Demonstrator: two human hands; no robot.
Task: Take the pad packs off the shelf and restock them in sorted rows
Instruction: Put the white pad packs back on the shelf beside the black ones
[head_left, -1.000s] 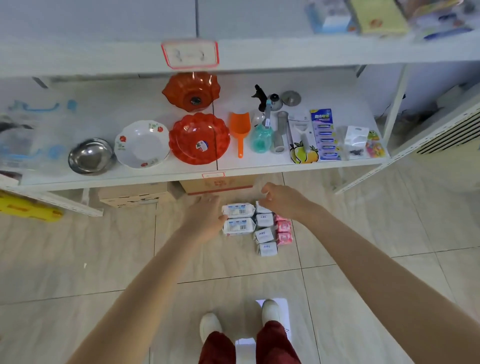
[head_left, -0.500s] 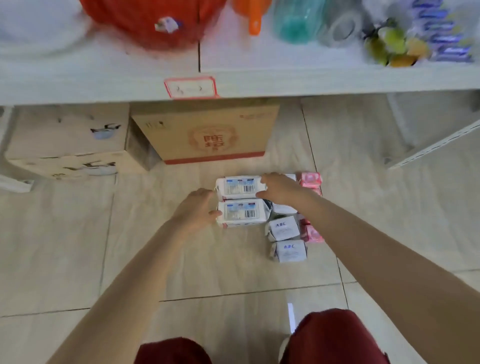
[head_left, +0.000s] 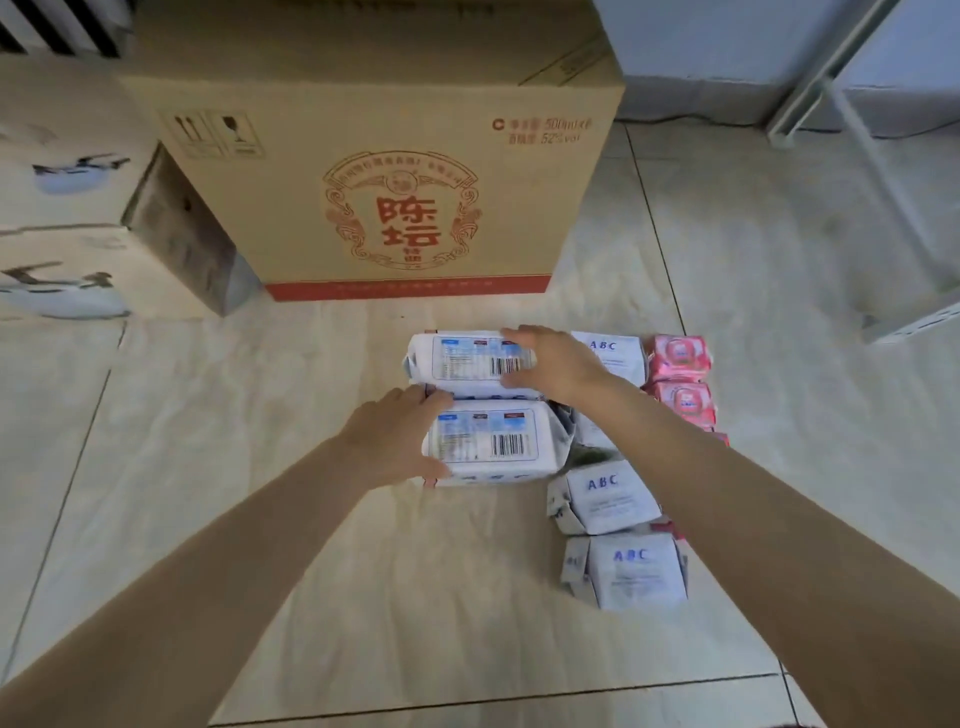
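Step in hand: I am taking hold of the two large packs, and I am judging this to be the start of restocking, since every pack is lying on the floor tiles (head_left: 415, 597), already off the shelf.
Left hand: my left hand (head_left: 387, 441) is gripping the left end of the near large pack (head_left: 498, 441), with my fingers curling over its far edge and my thumb at its near edge.
Right hand: my right hand (head_left: 558, 364) is holding the right end of the far large pack (head_left: 462, 358), with my fingers reaching over its far edge and my thumb pressing its near edge.
Where the packs are lying: the two large packs are touching side by side, just in front of the cardboard box (head_left: 395, 156). The ABC packs (head_left: 608, 358) are running in a column just to their right, and the pink packs (head_left: 678, 358) are lying beyond those.
Next move: I am expecting to lift each soft pack by one end, so it is calling for a firm grip and a clean rise past the neighbouring ABC pack.
Large packs: I am counting two.
ABC packs: I am counting four, one mostly hidden under my right forearm.
Pink packs: I am seeing two plainly; whether more are lying under my forearm, I cannot tell.
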